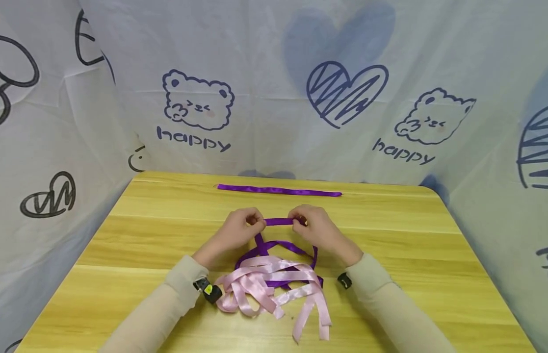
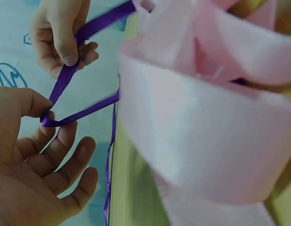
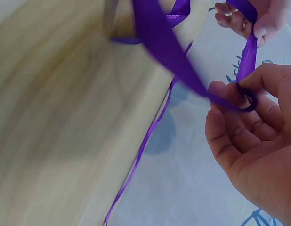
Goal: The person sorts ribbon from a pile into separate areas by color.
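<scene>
A purple ribbon [image 1: 279,222] stretches between both hands over the middle of the table. My left hand [image 1: 243,226] pinches it between thumb and forefinger, the other fingers spread loosely in the left wrist view. My right hand [image 1: 317,228] pinches the same ribbon a short way to the right, where it bends round in a small loop in the right wrist view. From both hands the ribbon hangs down to a tangle of purple loops on the table. Pink ribbons [image 1: 251,284] lie heaped over those loops, between the forearms, with loose ends toward the front.
A separate purple ribbon strip [image 1: 278,190] lies straight along the back of the wooden table [image 1: 159,235]. White printed cloth [image 1: 256,98] hangs behind the table and at both sides. A dark strap with a small device [image 1: 207,289] sits on the left wrist.
</scene>
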A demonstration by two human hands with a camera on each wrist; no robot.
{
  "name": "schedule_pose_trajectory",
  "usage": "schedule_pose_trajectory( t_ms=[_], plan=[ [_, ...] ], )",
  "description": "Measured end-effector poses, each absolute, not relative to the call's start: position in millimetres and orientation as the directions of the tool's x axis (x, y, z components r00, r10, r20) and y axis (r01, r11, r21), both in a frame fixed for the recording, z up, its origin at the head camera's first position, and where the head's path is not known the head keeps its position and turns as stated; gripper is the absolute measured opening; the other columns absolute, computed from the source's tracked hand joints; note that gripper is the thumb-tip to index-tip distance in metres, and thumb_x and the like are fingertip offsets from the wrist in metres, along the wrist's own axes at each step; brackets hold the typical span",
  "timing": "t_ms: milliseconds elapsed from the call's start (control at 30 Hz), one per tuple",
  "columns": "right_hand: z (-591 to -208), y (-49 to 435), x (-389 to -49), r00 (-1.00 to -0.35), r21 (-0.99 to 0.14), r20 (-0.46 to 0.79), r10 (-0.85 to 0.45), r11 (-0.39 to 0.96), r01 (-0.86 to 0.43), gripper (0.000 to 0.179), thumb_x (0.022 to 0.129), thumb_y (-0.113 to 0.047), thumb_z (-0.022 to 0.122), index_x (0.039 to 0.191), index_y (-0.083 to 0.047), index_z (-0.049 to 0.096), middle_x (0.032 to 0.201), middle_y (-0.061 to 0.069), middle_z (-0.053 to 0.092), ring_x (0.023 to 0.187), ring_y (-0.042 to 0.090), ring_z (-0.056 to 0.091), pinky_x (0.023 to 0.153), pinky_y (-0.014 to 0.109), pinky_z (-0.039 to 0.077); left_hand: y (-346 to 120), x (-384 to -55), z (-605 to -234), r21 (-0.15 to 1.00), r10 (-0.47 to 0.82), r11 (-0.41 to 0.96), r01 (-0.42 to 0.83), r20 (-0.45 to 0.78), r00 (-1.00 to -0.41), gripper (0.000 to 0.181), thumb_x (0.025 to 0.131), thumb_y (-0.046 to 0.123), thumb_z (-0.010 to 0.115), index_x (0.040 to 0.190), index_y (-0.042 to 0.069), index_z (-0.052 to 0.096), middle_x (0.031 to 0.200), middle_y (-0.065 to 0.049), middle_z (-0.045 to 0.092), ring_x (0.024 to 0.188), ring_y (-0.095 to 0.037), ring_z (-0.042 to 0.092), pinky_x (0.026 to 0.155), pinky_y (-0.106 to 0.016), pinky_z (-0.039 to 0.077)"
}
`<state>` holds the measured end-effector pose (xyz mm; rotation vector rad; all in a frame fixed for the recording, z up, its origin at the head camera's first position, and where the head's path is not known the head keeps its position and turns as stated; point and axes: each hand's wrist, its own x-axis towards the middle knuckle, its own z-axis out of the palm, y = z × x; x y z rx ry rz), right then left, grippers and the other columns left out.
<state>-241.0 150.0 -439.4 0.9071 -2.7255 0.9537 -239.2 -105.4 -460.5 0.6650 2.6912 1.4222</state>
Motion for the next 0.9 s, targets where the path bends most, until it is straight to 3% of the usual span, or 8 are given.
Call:
schedule_pose_trajectory(
  t_ms=[233,400,533,700,767,900],
  plan=[
    [-433,156,-243,-0.818,-0.506,0.340,-0.464,0.643,-0.575,0.009,0.098,-0.006,0.069,0.102,-0.002,0.075,0.090,0.007,0.070,0.073,0.013,0.054,0.067,0.028,0.047,-112,-241,-454,0.804,0.384,0.477,0.354,0.171,-0.907,0.027,0.102,0.022,0.069,0.077,0.014,0.061,0.076,0.005,0.061,0.085,-0.016,0.063,0.081,-0.033,0.049],
    [-432,164,-247,-0.843,-0.505,0.359,-0.400,0.677,-0.536,0.011,0.101,-0.013,0.070,0.098,-0.004,0.075,0.080,0.005,0.066,0.064,0.011,0.048,0.064,0.028,0.042,-122,-244,-447,0.804,0.394,0.478,0.355,0.165,-0.904,0.030,0.103,0.026,0.069,0.077,0.012,0.064,0.075,0.005,0.060,0.083,-0.016,0.061,0.077,-0.034,0.047],
    [-431,173,-251,-0.882,-0.550,0.337,-0.331,0.691,-0.469,0.012,0.101,-0.016,0.071,0.099,-0.004,0.075,0.083,0.006,0.067,0.066,0.013,0.050,0.064,0.028,0.043,-133,-248,-442,0.817,0.407,0.464,0.342,0.146,-0.902,0.034,0.103,0.027,0.068,0.076,0.008,0.062,0.075,0.003,0.059,0.073,-0.015,0.052,0.068,-0.031,0.042],
    [-429,184,-255,-0.922,-0.616,0.288,-0.260,0.686,-0.386,0.012,0.101,-0.016,0.071,0.098,-0.005,0.074,0.081,0.007,0.066,0.066,0.015,0.051,0.061,0.028,0.043,-148,-253,-437,0.836,0.403,0.453,0.311,0.119,-0.907,0.037,0.104,0.031,0.067,0.072,0.014,0.058,0.070,0.002,0.053,0.059,-0.013,0.038,0.054,-0.028,0.034],
    [-428,188,-256,-0.932,-0.630,0.268,-0.244,0.687,-0.361,0.013,0.102,-0.017,0.070,0.099,-0.005,0.074,0.081,0.007,0.066,0.066,0.016,0.051,0.061,0.028,0.043,-153,-255,-436,0.836,0.404,0.455,0.305,0.112,-0.908,0.035,0.105,0.031,0.066,0.074,0.014,0.062,0.071,-0.002,0.054,0.059,-0.014,0.037,0.054,-0.028,0.035],
    [-428,194,-256,-0.943,-0.640,0.252,-0.219,0.693,-0.332,0.014,0.102,-0.017,0.070,0.100,-0.004,0.074,0.083,0.008,0.068,0.067,0.016,0.052,0.064,0.030,0.044,-164,-260,-438,0.834,0.408,0.463,0.300,0.100,-0.907,0.029,0.106,0.027,0.065,0.085,0.007,0.070,0.085,-0.014,0.067,0.070,-0.019,0.049,0.062,-0.030,0.041]
  ],
)
